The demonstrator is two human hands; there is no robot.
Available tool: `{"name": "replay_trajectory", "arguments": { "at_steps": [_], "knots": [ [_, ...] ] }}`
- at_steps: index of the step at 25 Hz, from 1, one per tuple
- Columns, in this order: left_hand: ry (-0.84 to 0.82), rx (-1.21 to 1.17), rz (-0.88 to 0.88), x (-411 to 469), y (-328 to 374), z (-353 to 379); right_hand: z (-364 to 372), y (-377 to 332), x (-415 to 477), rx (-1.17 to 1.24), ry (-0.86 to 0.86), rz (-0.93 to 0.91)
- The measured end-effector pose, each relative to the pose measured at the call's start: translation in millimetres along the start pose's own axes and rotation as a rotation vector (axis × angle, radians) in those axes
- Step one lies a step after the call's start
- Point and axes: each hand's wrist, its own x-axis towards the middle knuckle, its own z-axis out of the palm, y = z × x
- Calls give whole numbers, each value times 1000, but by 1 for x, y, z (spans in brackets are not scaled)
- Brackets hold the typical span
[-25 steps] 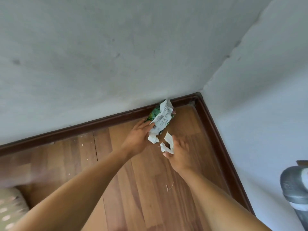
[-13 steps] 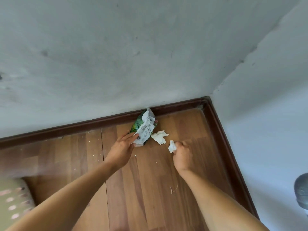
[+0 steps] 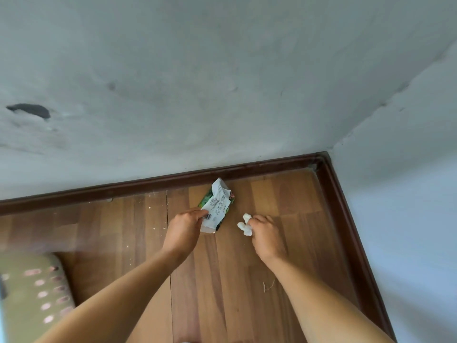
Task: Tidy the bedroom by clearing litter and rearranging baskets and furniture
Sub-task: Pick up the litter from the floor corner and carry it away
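Note:
A crumpled green and white wrapper (image 3: 217, 206) is pinched at its lower edge by my left hand (image 3: 184, 231), just above the wooden floor near the room's corner. My right hand (image 3: 265, 235) is closed on scrunched white tissue (image 3: 245, 226), which sticks out to the left of its fingers. The two hands are side by side, a short gap apart.
A dark brown skirting board (image 3: 272, 167) runs along both grey walls and meets at the corner to the upper right. A pale green perforated basket (image 3: 32, 293) stands at the lower left. Crumbs (image 3: 150, 209) and a thin scrap (image 3: 268, 285) lie on the floor.
My right hand has gathered the loose tissue piece that lay between the hands. My left hand keeps the wrapper. The view has shifted, so more of the basket shows.

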Motion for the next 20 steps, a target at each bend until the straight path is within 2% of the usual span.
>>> {"name": "replay_trajectory", "arguments": {
  "at_steps": [2, 7, 13, 20],
  "knots": [
    [5, -19, -59, -15, 11, -19, -23, -7, -14, 83, 51, 55],
    [-9, -74, -170, -68, 64, -119, -145, -74, -62, 183, 73, 125],
    [29, -154, -280, -113, 134, -275, -296, -172, -119, 313, 88, 114],
    [116, -175, -309, -172, 191, -443, -443, -270, -185, 348, 87, 12]
  ]
}}
